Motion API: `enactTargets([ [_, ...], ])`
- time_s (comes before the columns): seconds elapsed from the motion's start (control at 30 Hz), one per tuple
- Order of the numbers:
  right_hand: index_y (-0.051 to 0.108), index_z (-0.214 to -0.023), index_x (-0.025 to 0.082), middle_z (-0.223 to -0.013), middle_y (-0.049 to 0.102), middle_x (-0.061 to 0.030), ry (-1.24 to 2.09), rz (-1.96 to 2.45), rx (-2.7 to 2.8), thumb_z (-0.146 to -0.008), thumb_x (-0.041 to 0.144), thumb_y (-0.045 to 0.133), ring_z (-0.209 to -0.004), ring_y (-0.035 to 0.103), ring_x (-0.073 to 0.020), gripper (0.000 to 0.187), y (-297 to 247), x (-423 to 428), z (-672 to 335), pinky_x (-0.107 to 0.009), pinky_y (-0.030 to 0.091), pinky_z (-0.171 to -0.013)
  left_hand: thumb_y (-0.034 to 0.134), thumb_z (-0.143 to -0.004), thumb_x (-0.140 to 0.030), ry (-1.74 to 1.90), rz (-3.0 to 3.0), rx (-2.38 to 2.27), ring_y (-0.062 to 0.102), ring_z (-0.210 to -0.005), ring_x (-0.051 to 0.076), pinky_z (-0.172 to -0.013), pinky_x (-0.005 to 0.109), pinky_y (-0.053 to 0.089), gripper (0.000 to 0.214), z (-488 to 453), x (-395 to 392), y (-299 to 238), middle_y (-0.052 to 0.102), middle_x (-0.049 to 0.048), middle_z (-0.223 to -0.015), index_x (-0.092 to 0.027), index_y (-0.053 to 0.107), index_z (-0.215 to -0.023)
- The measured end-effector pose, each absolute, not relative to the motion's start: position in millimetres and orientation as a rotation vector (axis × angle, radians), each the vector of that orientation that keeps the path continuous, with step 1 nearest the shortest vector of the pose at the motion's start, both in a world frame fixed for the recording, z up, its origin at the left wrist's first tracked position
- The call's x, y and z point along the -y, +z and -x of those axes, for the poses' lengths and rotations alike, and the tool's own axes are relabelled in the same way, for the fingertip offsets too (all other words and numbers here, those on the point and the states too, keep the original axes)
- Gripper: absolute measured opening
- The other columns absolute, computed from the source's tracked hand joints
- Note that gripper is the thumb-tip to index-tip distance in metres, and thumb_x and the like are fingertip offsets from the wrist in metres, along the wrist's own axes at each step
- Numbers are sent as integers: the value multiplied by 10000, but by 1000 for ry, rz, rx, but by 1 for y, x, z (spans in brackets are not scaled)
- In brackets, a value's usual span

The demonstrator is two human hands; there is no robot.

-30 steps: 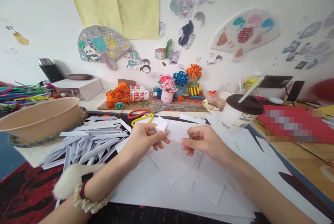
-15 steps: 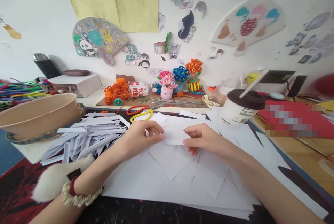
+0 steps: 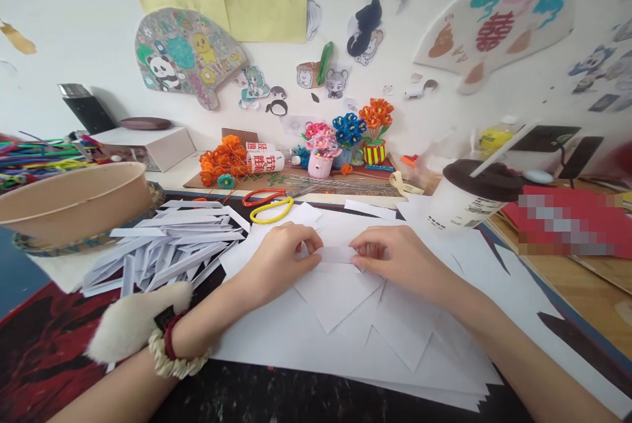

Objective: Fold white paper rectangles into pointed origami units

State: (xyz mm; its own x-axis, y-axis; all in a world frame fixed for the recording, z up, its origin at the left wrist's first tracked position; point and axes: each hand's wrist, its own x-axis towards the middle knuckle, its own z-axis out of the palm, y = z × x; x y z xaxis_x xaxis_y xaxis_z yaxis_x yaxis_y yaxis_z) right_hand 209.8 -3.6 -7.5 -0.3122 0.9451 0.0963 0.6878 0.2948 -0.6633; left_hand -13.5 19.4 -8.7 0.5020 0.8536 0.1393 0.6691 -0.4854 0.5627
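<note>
Between my two hands a small white paper strip (image 3: 336,254) is stretched level above a stack of white sheets. My left hand (image 3: 284,253) pinches its left end between thumb and fingers. At the right end, my right hand (image 3: 390,250) pinches it the same way. Beneath lie loose square pieces of white paper (image 3: 332,301) on larger white sheets (image 3: 296,344). To the left of my left hand is a heap of folded white paper strips (image 3: 168,242). Scissors with a red and a yellow handle (image 3: 271,210) lie just beyond my hands.
A lidded cup with a straw (image 3: 469,196) stands at the right. On the left are a round tan basin (image 3: 74,202) and a fluffy white object (image 3: 133,324). Pipe-cleaner flowers (image 3: 320,140) in small pots stand along the back, with orange flowers (image 3: 222,160) lying beside them.
The paper between my hands now shows as a narrower strip. My right hand's fingers have curled in closer to its end. The whole view has shifted slightly.
</note>
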Motion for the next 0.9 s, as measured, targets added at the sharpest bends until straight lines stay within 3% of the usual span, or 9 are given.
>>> enactTargets([
  [0.4,724,-818,186,-783,696,1,685,1349,2070,-795,30,651,-703,601,-150,174,-17,-1,-208,-272,460,-647,639,-800,-89,689,-2410,-1142,542,-672,117,-628,234,397,125,13,-23,-13,628,-12,-736,-189,703,-838],
  [0.6,733,-862,181,-882,697,-18,577,1227,2162,-808,-15,618,-804,631,-156,233,-17,0,-209,-272,485,-727,605,-818,-38,709,-2502,-996,588,-845,159,-761,272,453,195,11,-23,-15,664,34,-877,-170,704,-922],
  [0.77,725,-901,178,-874,694,-17,509,1166,2222,-818,-37,585,-807,627,-147,269,-19,0,-211,-261,484,-726,606,-810,-21,715,-2549,-1043,577,-778,156,-698,262,450,189,11,-22,-18,639,29,-806,-170,705,-867],
  [0.9,719,-874,171,-820,671,-29,378,1076,2331,-865,6,532,-769,599,-157,250,-22,-2,-215,-273,464,-680,529,-866,-34,654,-2722,-945,551,-765,160,-658,262,428,228,12,-21,-17,619,44,-804,-161,696,-956],
])
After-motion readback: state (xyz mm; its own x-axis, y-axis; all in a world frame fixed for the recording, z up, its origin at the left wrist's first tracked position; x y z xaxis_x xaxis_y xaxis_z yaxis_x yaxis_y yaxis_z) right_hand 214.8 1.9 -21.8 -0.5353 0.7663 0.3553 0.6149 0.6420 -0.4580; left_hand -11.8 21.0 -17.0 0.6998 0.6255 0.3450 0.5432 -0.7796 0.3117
